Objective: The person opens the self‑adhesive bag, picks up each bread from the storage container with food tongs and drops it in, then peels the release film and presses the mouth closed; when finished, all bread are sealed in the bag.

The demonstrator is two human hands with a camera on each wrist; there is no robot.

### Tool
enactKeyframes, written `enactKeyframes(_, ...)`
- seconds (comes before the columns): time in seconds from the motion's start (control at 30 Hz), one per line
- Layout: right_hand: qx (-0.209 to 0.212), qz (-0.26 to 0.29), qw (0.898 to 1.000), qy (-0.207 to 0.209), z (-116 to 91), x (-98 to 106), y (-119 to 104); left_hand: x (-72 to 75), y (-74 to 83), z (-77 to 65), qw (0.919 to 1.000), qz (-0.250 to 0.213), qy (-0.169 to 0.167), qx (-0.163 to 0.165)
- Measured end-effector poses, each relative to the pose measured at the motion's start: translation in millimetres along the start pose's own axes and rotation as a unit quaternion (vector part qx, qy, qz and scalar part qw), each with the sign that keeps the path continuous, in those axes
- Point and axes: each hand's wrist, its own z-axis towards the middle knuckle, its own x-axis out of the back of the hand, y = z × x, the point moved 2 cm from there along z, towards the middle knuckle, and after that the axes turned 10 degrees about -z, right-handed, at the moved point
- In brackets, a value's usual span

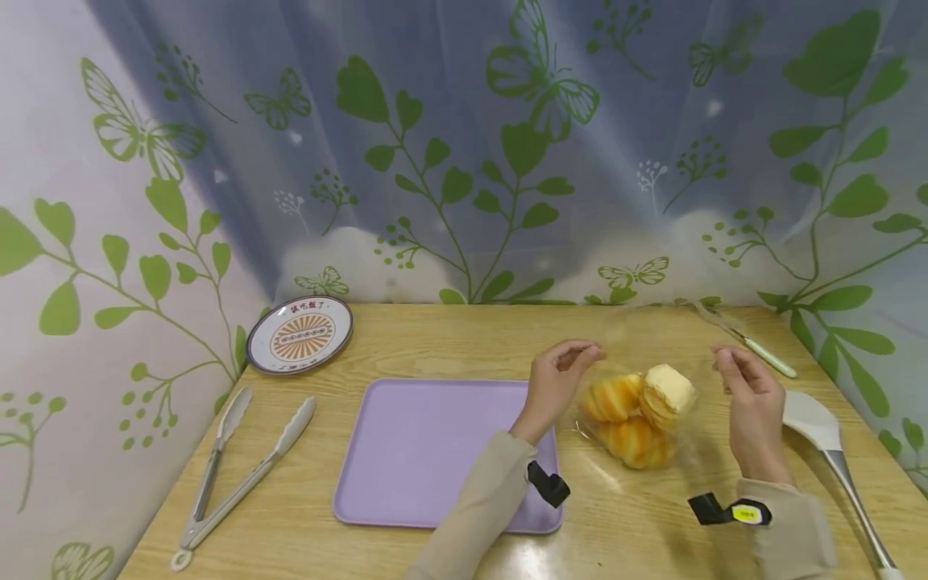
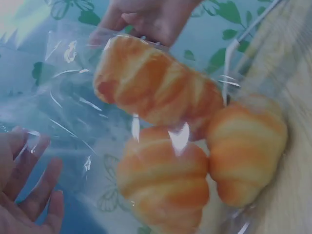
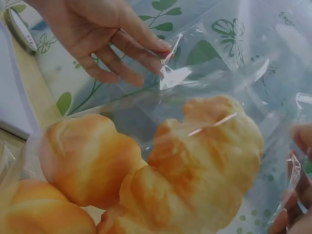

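Three bread rolls lie inside a clear plastic bag at the right of the table in the head view. Two are golden and ridged like croissants: one roll at the left, another roll lower down. The third roll shows a pale end. My left hand pinches the left edge of the bag's upper part between thumb and finger, its other fingers loose. On the opposite side my right hand pinches the right edge. The film between the hands is spread and transparent.
A purple tray lies under my left forearm. Metal tongs and a patterned plate are at the left. On the right are a white-headed serving spoon and a utensil with a pale green handle. A leaf-print curtain hangs behind.
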Motion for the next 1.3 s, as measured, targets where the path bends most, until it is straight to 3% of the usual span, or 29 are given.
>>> enactKeyframes(0.1, 0.005, 0.064, 0.998, 0.019, -0.6, -1.4, -1.9, 0.2, 6.1, 2.4, 0.9992, -0.021, 0.029, -0.016)
enactKeyframes(0.2, 0.000, 0.131, 0.991, 0.038, -1.2, -2.7, -4.0, 0.5, 10.2, 0.8, 0.9980, -0.049, 0.041, -0.004)
enactKeyframes(0.3, -0.015, 0.164, 0.985, 0.044, -1.2, -4.1, -5.0, 0.5, 12.6, -2.3, 0.9972, -0.062, 0.040, 0.012)
enactKeyframes(0.4, -0.020, 0.156, 0.987, 0.038, -1.1, -5.7, -4.7, 0.8, 14.2, -4.9, 0.9967, -0.073, 0.034, 0.012)
enactKeyframes(0.53, -0.008, 0.142, 0.989, 0.034, -0.6, -7.6, -2.8, 2.1, 16.3, -5.0, 0.9960, -0.084, 0.027, -0.011)
enactKeyframes(0.7, -0.002, 0.143, 0.988, 0.052, -0.4, -7.0, 0.2, 3.1, 16.1, -4.9, 0.9966, -0.075, 0.029, -0.019)
enactKeyframes(1.0, -0.014, 0.149, 0.986, 0.068, 0.3, -5.9, 1.4, 1.7, 11.3, -4.8, 0.9921, -0.082, 0.095, 0.001)
enactKeyframes(1.3, -0.003, 0.162, 0.984, 0.069, 0.4, -5.7, -1.9, 0.9, 10.8, -1.9, 0.9869, -0.099, 0.118, -0.046)
